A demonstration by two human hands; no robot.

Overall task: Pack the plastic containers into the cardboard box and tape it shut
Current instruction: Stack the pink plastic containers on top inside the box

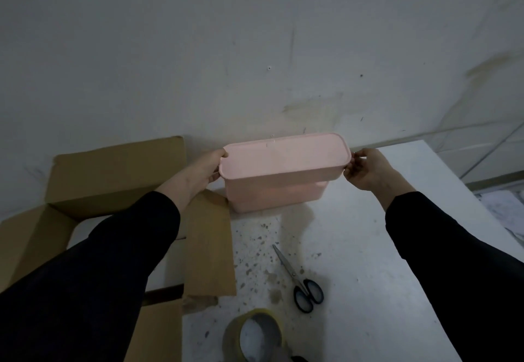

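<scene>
The pink plastic container, long and rounded at the corners with its lid on, is sitting at the far edge of the surface, close against the wall and just beside the cardboard box. A step is showing across its front wall partway down, so a second pink body may be lying nested under the upper one; the view is not settling that. Whether its base is resting on the surface or hanging slightly off it is also hard to tell.

The left hand is gripping the container's left short end, thumb lying over the lid's rim and fingers curling under the lip. The right hand is gripping the opposite short end, its fingertips pinching the rim. Both arms are wearing black sleeves.

The cardboard box is standing to the left with its flaps folded open; one flap is lying out toward the container's lower left corner, and the left forearm is crossing over the opening.

Nearer the person, a pair of scissors with black handles is lying closed on the white, speckled surface, blades pointing toward the container. A roll of tape is lying flat at the near edge, well apart from the container.
</scene>
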